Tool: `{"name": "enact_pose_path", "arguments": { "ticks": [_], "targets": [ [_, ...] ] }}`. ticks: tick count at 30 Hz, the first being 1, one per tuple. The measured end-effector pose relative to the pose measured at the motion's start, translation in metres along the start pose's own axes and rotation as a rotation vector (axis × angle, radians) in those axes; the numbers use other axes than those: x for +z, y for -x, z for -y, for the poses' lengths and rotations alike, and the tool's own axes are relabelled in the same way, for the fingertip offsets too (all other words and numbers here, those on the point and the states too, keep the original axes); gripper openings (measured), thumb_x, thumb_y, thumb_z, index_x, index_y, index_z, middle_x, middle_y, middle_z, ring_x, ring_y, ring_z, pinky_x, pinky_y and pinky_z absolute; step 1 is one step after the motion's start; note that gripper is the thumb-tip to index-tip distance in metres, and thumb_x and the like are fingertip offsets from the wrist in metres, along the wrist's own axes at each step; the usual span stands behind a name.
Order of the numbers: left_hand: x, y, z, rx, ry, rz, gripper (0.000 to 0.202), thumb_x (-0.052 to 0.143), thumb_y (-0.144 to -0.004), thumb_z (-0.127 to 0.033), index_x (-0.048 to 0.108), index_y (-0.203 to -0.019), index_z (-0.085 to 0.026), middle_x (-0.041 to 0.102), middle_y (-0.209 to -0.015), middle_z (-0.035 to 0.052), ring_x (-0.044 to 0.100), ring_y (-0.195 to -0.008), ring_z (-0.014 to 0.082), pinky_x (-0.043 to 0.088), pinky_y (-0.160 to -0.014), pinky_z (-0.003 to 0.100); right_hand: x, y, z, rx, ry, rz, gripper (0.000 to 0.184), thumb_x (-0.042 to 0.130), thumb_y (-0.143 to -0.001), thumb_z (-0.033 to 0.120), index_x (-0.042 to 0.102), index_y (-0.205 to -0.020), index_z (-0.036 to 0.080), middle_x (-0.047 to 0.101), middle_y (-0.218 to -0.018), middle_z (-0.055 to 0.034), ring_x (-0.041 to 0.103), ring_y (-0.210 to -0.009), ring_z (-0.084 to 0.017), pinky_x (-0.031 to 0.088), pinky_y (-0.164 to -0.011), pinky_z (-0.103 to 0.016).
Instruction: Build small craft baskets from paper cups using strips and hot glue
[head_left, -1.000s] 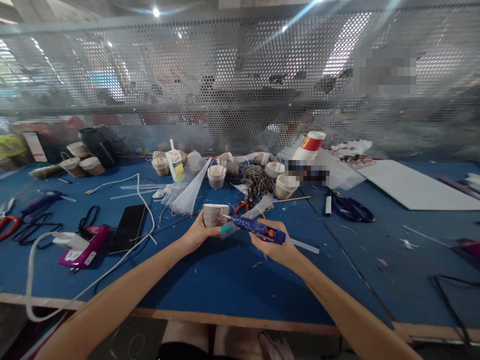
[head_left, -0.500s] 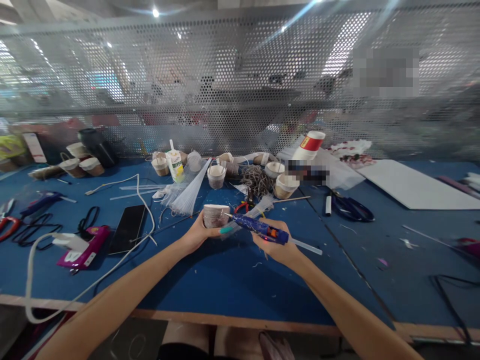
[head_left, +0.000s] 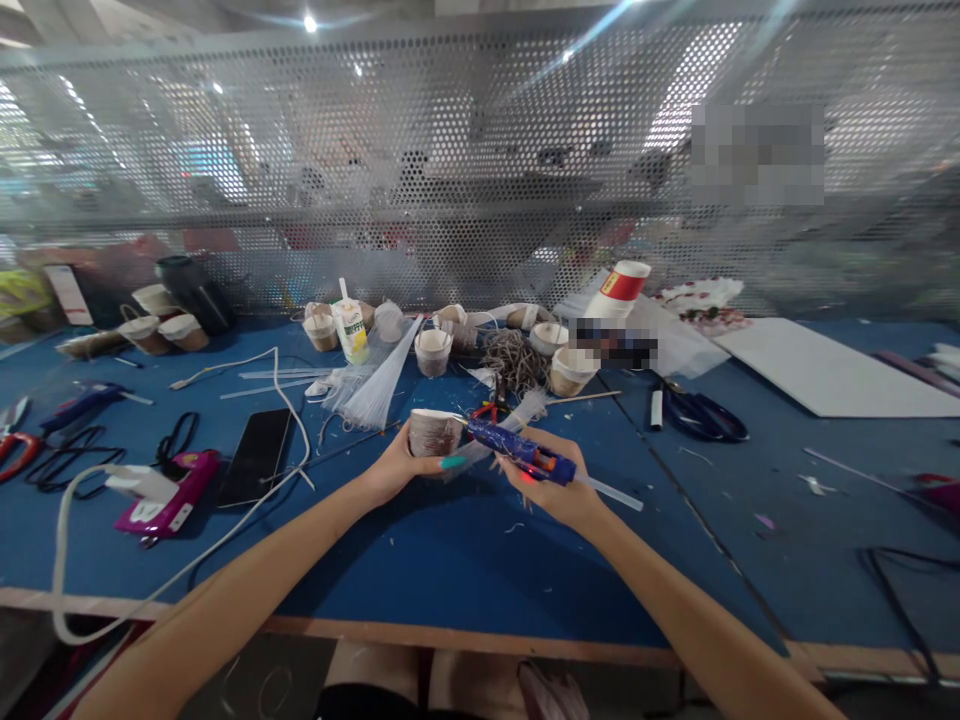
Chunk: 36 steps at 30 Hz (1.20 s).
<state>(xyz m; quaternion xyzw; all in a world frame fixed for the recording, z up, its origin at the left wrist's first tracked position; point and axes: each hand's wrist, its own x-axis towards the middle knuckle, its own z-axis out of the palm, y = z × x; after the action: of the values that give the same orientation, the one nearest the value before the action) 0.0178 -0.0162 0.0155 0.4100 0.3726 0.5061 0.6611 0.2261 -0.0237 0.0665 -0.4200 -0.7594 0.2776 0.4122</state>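
Observation:
A small cup wrapped in greyish-brown cord (head_left: 433, 437), with a pale rim, is held by my left hand (head_left: 397, 466). The thumb, with a teal nail, lies along its lower front. My right hand (head_left: 551, 480) is wrapped round a blue hot glue gun (head_left: 517, 446) with an orange part. A clear glue stick (head_left: 615, 494) sticks out of its back end. The nozzle meets the cup's right side near the rim; whether it touches, I cannot tell. Behind the cup lie a tangle of brown cord (head_left: 514, 362) and red-handled pliers (head_left: 491, 410), partly hidden.
Clear glue sticks (head_left: 382, 385) and several small cups (head_left: 433, 352) stand behind my hands. To the left lie a black phone (head_left: 256, 455), a purple power strip (head_left: 169, 492) with a white cable, and another glue gun (head_left: 86, 402). Dark-handled scissors (head_left: 705, 415) and a white board (head_left: 832, 368) are at right.
The glue gun's nozzle has risen slightly and shifted right, close to the cup's rim. The cup has moved a little to the right and tilted slightly in my left hand.

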Motion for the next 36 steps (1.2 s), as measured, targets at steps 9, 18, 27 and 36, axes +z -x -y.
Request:
{"name": "enact_pose_path", "arguments": {
  "ticks": [9, 18, 27, 36],
  "targets": [
    [0.0004, 0.0003, -0.0016, 0.012, 0.008, 0.026, 0.067, 0.082, -0.047, -0.021, 0.055, -0.108, -0.015, 0.064, -0.097, 0.0099, 0.059, -0.092, 0.0256, 0.043, -0.084, 0.039, -0.0006, 0.0011, 0.0006, 0.031, 0.032, 0.037, 0.016, 0.058, -0.07, 0.025, 0.056, -0.055, 0.018, 0.056, -0.054, -0.0016, 0.051, -0.048, -0.013, 0.042, -0.049, -0.025],
    [-0.004, -0.0009, 0.0019, 0.001, -0.027, 0.039, 0.065, 0.08, -0.049, -0.017, 0.054, -0.109, -0.019, 0.063, -0.1, 0.0076, 0.058, -0.095, 0.0251, 0.047, -0.081, 0.037, 0.0011, 0.0017, -0.0046, 0.081, 0.001, 0.036, 0.02, 0.056, -0.069, 0.022, 0.046, -0.052, 0.02, 0.049, -0.047, 0.0028, 0.048, -0.04, -0.01, 0.039, -0.041, -0.023],
    [-0.001, -0.0002, 0.0002, 0.0, 0.041, 0.011, 0.063, 0.083, -0.045, -0.02, 0.056, -0.102, -0.016, 0.066, -0.092, 0.0077, 0.061, -0.089, 0.0247, 0.044, -0.084, 0.04, 0.0008, 0.0022, -0.0017, 0.13, -0.03, 0.115, 0.017, 0.054, -0.066, 0.018, 0.043, -0.053, 0.02, 0.047, -0.044, 0.0054, 0.047, -0.034, -0.009, 0.038, -0.036, -0.021],
    [0.001, 0.0008, -0.0007, -0.019, 0.047, -0.034, 0.063, 0.083, -0.043, -0.024, 0.056, -0.1, -0.014, 0.067, -0.083, 0.0055, 0.062, -0.077, 0.0209, 0.047, -0.073, 0.033, 0.0018, 0.0018, -0.002, 0.121, -0.076, 0.15, 0.021, 0.053, -0.062, 0.015, 0.037, -0.049, 0.02, 0.04, -0.041, 0.007, 0.041, -0.035, -0.007, 0.034, -0.036, -0.019]
  ]
}}
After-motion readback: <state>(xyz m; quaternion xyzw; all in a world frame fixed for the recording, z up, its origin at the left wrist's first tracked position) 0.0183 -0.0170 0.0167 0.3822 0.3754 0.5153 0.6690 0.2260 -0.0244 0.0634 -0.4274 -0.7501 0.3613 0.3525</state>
